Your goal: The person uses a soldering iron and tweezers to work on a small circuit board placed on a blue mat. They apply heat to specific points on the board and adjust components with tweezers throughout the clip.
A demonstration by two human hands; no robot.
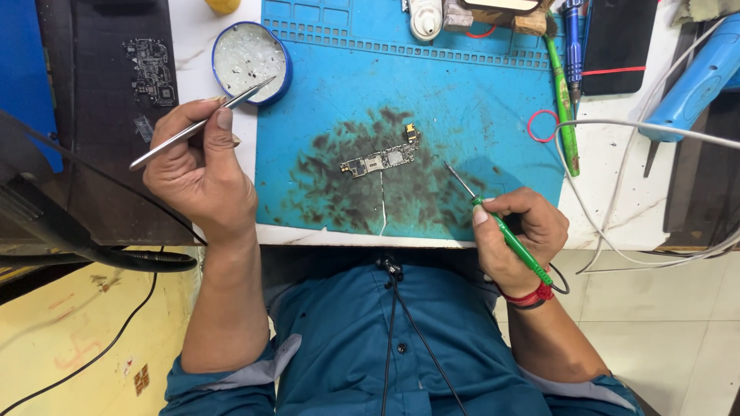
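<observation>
The circuit board (379,160) lies flat near the centre of the blue mat (462,92), on a dark scorched patch. The right hand (518,235) is closed around a green soldering iron (505,231); the iron's metal tip points up-left toward the board and stops just short of its right end. The left hand (202,169) pinches metal tweezers (204,122) between thumb and fingers, held above the table left of the mat, tips directed at a round blue tin (251,60). A second green tool (563,108) and a red ring (543,125) lie at the mat's right edge. White cables (617,192) cross the table at right.
</observation>
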